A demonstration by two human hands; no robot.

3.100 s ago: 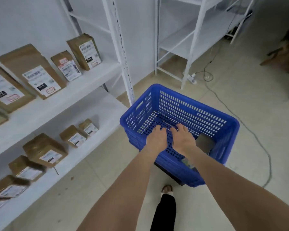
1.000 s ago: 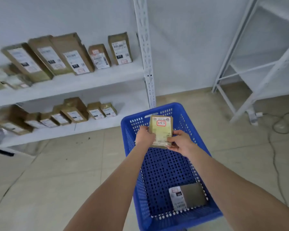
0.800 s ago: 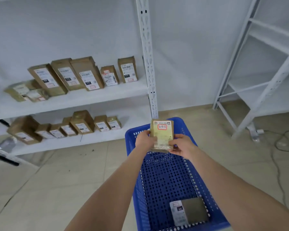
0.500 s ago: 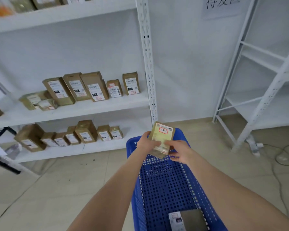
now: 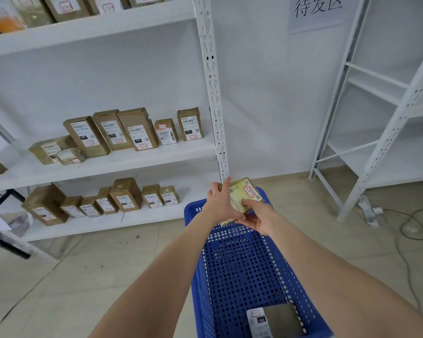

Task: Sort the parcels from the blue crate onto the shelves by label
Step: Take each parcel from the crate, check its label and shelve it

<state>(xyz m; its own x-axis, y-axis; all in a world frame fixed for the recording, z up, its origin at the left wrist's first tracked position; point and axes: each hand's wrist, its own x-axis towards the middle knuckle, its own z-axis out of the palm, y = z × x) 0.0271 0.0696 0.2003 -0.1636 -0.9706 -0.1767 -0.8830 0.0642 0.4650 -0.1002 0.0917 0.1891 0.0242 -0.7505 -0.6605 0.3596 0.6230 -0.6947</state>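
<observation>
Left of and above the hands: white shelving (image 5: 156, 157), carrying rows of brown labelled parcels (image 5: 137, 129) on its boards. Well off to the right of the hands: a second white rack (image 5: 390, 132). Directly beneath the hands and stretching back under the forearms: the blue crate (image 5: 239, 276). Holds a dark parcel (image 5: 279, 320) lying flat at its near end, well apart from both hands. Above the crate's far rim: left hand (image 5: 219, 202) and right hand (image 5: 260, 217), both clamped on one yellowish parcel (image 5: 244, 195). Grips its left edge with the left fingers, presses the right thumb on its face. Tilted, label side up, with a red-framed tag (image 5: 249, 191) just beyond the right thumb.
</observation>
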